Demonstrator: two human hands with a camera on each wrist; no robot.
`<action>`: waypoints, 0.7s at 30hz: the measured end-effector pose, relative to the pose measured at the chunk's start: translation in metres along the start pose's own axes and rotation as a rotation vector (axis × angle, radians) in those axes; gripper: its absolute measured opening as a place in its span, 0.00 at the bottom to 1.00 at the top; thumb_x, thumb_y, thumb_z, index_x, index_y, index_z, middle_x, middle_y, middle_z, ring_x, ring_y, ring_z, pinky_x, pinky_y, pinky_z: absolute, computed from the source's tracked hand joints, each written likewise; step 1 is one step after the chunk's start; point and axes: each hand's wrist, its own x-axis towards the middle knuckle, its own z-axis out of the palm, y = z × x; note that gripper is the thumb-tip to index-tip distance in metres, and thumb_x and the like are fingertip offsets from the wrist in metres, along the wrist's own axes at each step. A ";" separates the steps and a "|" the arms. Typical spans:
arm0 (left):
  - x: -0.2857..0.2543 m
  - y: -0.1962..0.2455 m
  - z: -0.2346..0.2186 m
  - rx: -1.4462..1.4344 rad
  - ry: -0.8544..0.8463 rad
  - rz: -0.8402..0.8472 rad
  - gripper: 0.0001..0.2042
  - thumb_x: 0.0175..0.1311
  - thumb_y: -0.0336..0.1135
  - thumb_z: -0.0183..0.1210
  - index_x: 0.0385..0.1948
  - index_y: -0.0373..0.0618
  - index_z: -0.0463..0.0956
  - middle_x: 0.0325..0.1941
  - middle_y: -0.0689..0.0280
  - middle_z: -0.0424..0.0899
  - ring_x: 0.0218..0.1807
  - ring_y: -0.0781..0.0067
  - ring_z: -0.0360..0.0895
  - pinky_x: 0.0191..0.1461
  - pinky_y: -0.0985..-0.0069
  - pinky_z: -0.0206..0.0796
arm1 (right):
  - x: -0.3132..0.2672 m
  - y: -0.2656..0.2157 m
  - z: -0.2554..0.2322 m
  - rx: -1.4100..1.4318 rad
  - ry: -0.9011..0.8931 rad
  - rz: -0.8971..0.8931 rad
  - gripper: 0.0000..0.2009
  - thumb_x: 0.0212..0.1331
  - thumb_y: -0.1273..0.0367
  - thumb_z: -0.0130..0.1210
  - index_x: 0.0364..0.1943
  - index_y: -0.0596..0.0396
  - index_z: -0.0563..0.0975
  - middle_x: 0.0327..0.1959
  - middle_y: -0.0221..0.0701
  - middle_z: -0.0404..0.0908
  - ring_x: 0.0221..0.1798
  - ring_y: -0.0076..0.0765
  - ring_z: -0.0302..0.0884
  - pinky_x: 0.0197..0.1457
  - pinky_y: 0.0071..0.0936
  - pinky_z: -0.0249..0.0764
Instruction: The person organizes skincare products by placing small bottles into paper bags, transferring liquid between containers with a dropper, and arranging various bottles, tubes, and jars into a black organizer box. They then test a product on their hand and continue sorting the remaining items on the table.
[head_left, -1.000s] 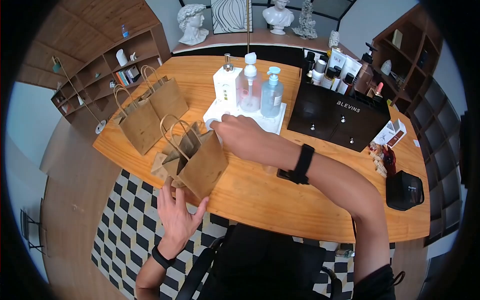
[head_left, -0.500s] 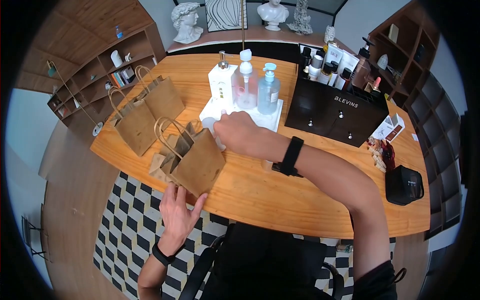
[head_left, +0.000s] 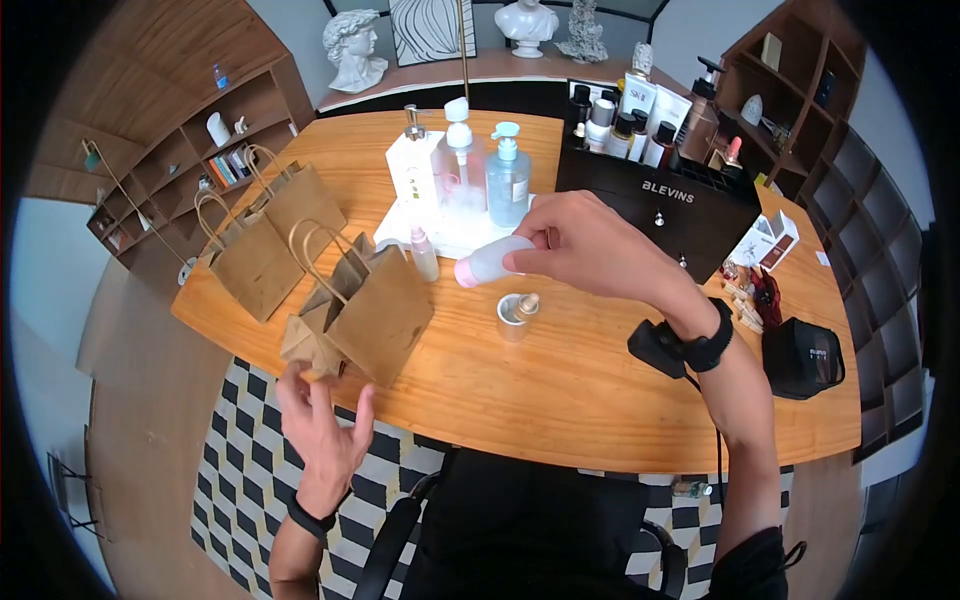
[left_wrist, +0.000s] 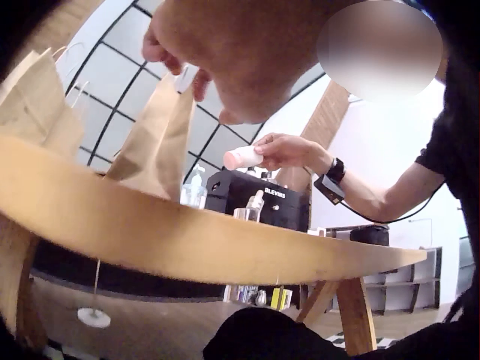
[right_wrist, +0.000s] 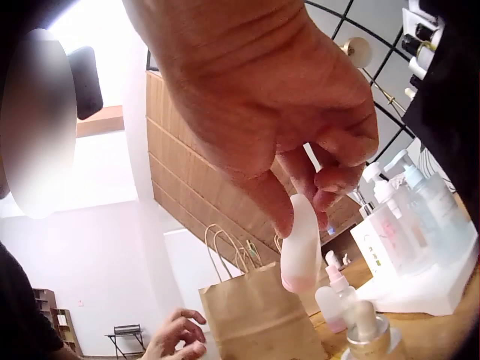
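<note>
My right hand (head_left: 600, 245) pinches a small frosted bottle with a pink cap (head_left: 483, 262) between thumb and fingers, tilted above the table; the right wrist view shows the same bottle (right_wrist: 301, 247). Below it stands a small cup-like container (head_left: 514, 318) with a dropper-topped bottle. A small pink-topped bottle (head_left: 424, 256) stands beside the nearest brown paper bag (head_left: 382, 318). My left hand (head_left: 325, 430), fingers spread and slightly bent, hovers by the table's front edge near that bag, holding nothing.
Two more paper bags (head_left: 256, 268) stand at the left. Pump bottles (head_left: 508, 185) sit on a white tray (head_left: 398, 222) at the back. A black cosmetics organizer (head_left: 640, 205) and a black pouch (head_left: 800, 360) stand at the right.
My right hand has moved right from beside the near bag, bringing the frosted bottle into view. My left hand has drawn slightly left, away from the bag's base.
</note>
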 end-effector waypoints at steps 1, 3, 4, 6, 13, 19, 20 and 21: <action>0.003 0.003 -0.006 0.000 -0.009 0.006 0.16 0.59 0.39 0.76 0.36 0.37 0.80 0.51 0.49 0.81 0.38 0.51 0.81 0.38 0.60 0.75 | -0.007 0.003 0.003 0.008 0.001 0.007 0.13 0.60 0.62 0.71 0.33 0.61 0.88 0.26 0.44 0.83 0.28 0.45 0.80 0.35 0.37 0.76; 0.004 0.013 -0.019 -0.236 -0.098 0.202 0.12 0.58 0.32 0.74 0.35 0.39 0.80 0.45 0.53 0.81 0.40 0.52 0.81 0.41 0.64 0.74 | -0.019 0.004 0.013 0.146 0.098 -0.030 0.13 0.64 0.62 0.71 0.35 0.61 0.88 0.23 0.36 0.81 0.26 0.31 0.75 0.32 0.30 0.72; 0.010 0.025 -0.018 -0.360 -0.169 0.221 0.11 0.59 0.31 0.74 0.37 0.37 0.82 0.40 0.55 0.83 0.39 0.56 0.82 0.40 0.65 0.74 | -0.023 0.004 0.023 0.146 0.090 -0.040 0.13 0.64 0.62 0.71 0.35 0.61 0.88 0.23 0.36 0.81 0.26 0.31 0.75 0.32 0.30 0.72; 0.023 0.053 -0.015 -0.517 -0.310 0.082 0.12 0.60 0.30 0.73 0.40 0.36 0.82 0.39 0.56 0.83 0.38 0.58 0.81 0.40 0.66 0.74 | -0.037 0.003 0.048 0.599 0.129 -0.005 0.14 0.69 0.60 0.70 0.40 0.60 0.89 0.24 0.27 0.82 0.29 0.18 0.74 0.32 0.27 0.70; 0.049 0.087 0.018 -0.908 -0.429 -0.141 0.13 0.67 0.31 0.71 0.49 0.36 0.83 0.39 0.57 0.87 0.33 0.69 0.79 0.39 0.74 0.70 | -0.084 -0.014 0.081 0.937 -0.120 0.177 0.16 0.72 0.58 0.67 0.48 0.58 0.88 0.31 0.23 0.83 0.34 0.15 0.74 0.37 0.24 0.71; 0.031 0.088 0.039 -1.229 -0.571 -0.410 0.12 0.67 0.31 0.72 0.49 0.38 0.84 0.37 0.65 0.89 0.34 0.79 0.79 0.39 0.77 0.69 | -0.096 0.005 0.085 0.655 -0.151 0.010 0.15 0.74 0.59 0.65 0.49 0.59 0.87 0.29 0.29 0.83 0.32 0.22 0.77 0.37 0.26 0.72; 0.032 0.087 0.038 -1.227 -0.573 -0.410 0.12 0.67 0.31 0.72 0.49 0.38 0.84 0.37 0.65 0.89 0.34 0.79 0.79 0.39 0.77 0.69 | -0.099 0.009 0.085 0.588 -0.146 -0.014 0.15 0.74 0.60 0.65 0.51 0.58 0.86 0.30 0.26 0.83 0.31 0.18 0.75 0.34 0.23 0.69; 0.033 0.085 0.037 -1.076 -0.569 -0.309 0.13 0.66 0.31 0.73 0.48 0.38 0.85 0.35 0.64 0.90 0.34 0.77 0.81 0.39 0.77 0.71 | -0.099 0.010 0.084 0.518 -0.142 -0.040 0.15 0.74 0.60 0.65 0.53 0.57 0.86 0.32 0.24 0.84 0.31 0.14 0.73 0.32 0.21 0.66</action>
